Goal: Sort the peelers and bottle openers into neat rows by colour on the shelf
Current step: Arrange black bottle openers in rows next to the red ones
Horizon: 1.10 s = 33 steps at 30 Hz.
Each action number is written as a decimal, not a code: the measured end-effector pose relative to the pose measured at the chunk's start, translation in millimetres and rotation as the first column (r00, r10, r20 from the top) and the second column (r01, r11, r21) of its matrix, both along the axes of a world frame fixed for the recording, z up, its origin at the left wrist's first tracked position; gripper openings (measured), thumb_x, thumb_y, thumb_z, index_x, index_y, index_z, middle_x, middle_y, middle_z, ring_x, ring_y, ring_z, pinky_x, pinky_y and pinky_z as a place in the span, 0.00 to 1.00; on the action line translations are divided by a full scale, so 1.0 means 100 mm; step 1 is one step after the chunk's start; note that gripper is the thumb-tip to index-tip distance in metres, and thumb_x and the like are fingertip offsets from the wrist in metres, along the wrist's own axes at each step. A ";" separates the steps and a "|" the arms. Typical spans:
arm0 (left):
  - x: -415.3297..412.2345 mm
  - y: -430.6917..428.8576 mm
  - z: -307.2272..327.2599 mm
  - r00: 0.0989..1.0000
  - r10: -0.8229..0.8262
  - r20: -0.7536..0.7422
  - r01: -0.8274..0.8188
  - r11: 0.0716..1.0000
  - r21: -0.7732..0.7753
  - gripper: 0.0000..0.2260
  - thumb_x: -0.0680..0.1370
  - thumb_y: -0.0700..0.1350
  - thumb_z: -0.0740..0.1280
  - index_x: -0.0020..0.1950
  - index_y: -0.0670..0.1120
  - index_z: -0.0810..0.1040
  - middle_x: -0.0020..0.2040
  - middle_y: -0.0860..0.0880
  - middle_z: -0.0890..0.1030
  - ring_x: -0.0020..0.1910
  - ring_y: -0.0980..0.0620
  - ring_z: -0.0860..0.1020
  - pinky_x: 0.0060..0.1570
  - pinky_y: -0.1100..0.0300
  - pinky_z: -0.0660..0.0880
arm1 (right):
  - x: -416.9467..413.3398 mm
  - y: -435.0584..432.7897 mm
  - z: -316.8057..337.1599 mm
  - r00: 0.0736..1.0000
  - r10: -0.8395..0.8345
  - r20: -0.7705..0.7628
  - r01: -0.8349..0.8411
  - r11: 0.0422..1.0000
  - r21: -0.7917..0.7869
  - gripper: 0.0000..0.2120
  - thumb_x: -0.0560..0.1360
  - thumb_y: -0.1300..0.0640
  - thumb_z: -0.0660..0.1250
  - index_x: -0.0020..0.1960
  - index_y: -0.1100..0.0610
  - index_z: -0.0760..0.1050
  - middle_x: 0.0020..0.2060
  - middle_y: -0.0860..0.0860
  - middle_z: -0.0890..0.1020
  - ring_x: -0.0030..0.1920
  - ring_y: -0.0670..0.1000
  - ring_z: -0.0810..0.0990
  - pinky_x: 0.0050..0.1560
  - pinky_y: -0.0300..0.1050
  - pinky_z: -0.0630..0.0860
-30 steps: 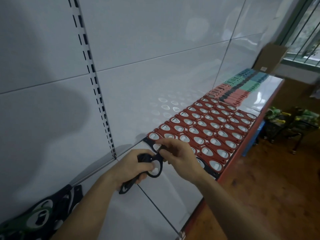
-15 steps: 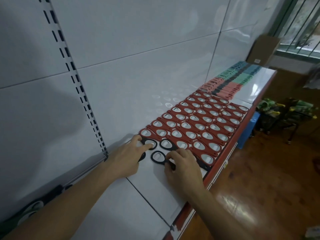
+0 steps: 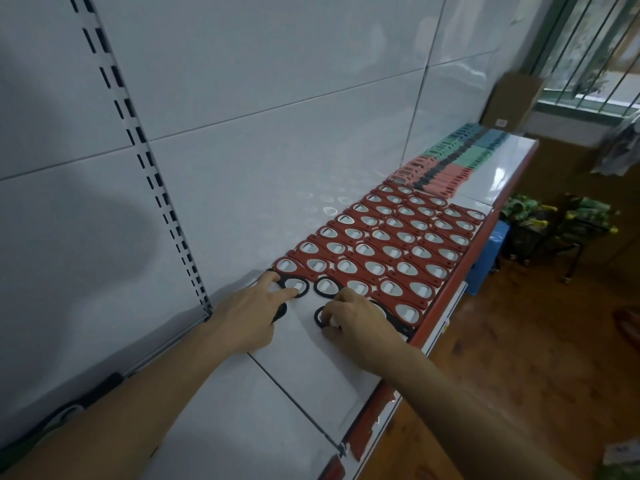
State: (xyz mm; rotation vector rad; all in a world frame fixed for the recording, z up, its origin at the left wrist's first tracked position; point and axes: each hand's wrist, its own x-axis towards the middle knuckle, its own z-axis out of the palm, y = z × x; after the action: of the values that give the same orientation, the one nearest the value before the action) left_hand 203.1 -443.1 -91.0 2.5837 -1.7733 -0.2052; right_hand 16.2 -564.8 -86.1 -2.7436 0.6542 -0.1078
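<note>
Red bottle openers (image 3: 388, 244) lie in neat rows across the white shelf (image 3: 304, 375). At their near end lie black bottle openers (image 3: 326, 286). My left hand (image 3: 250, 315) rests flat on one black opener (image 3: 298, 286), its forefinger stretched onto the ring. My right hand (image 3: 356, 323) lies over another black opener (image 3: 320, 317), fingertips pressing its ring; the handle is hidden beneath the palm. Farther along the shelf sit pink, black, green and blue peelers (image 3: 446, 161) in rows.
More black and green openers (image 3: 69, 414) lie at the shelf's near left, partly hidden by my arm. The slotted upright (image 3: 152, 174) runs up the back wall. A cardboard box (image 3: 512, 102) stands at the far end. A blue stool (image 3: 488, 251) and a cart (image 3: 554, 230) stand on the wooden floor.
A second ago both hands held a black opener above the shelf. They have laid openers down beside the red rows and now press on them; little has moved in the last half second.
</note>
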 end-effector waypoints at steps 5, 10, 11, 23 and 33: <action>-0.01 0.02 -0.01 1.000 0.003 -0.003 -0.003 1.000 -0.021 0.32 0.78 0.41 0.66 0.80 0.60 0.61 0.79 0.51 0.57 0.64 0.44 0.77 0.53 0.55 0.77 | 0.08 0.07 0.01 0.999 0.049 -0.008 -0.049 0.989 -0.141 0.11 0.84 0.58 0.60 0.65 0.57 0.70 0.50 0.53 0.80 0.43 0.50 0.77 0.46 0.47 0.81; -0.02 0.02 -0.01 1.000 -0.005 0.010 0.005 1.000 -0.011 0.33 0.78 0.40 0.66 0.79 0.60 0.61 0.79 0.51 0.57 0.63 0.45 0.77 0.48 0.57 0.76 | 0.08 0.00 0.14 0.934 -0.170 0.314 0.128 0.981 0.149 0.14 0.80 0.64 0.64 0.63 0.51 0.75 0.46 0.48 0.83 0.37 0.47 0.81 0.38 0.41 0.83; -0.01 0.02 -0.01 1.000 -0.004 0.004 0.004 1.000 -0.012 0.32 0.78 0.40 0.65 0.79 0.60 0.61 0.79 0.51 0.57 0.63 0.45 0.77 0.48 0.57 0.76 | 0.06 0.00 0.14 0.898 -0.258 0.356 0.170 0.951 0.260 0.13 0.80 0.63 0.66 0.61 0.50 0.76 0.45 0.46 0.82 0.38 0.45 0.81 0.38 0.38 0.83; 0.01 0.03 -0.06 1.000 -0.007 -0.013 0.006 0.999 -0.054 0.33 0.78 0.40 0.66 0.80 0.58 0.60 0.80 0.52 0.56 0.62 0.45 0.77 0.48 0.56 0.77 | -0.25 0.19 -0.13 0.956 -0.196 0.219 0.214 0.975 -0.061 0.12 0.81 0.55 0.64 0.61 0.50 0.82 0.53 0.46 0.82 0.55 0.48 0.77 0.55 0.43 0.78; 0.06 0.03 -0.10 0.999 -0.052 -0.016 0.051 0.996 -0.077 0.30 0.77 0.41 0.66 0.77 0.57 0.63 0.76 0.56 0.62 0.63 0.47 0.76 0.51 0.55 0.79 | -0.10 0.16 -0.23 0.970 -0.053 0.236 0.067 0.996 -0.052 0.09 0.82 0.57 0.64 0.56 0.54 0.83 0.47 0.49 0.82 0.47 0.48 0.77 0.49 0.43 0.77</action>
State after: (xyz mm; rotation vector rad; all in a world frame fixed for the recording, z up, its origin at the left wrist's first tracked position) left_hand 209.0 -439.9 -101.3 2.4791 -1.8058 -0.1567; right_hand 6.2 -549.2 -109.5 -2.7087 0.6773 -0.4647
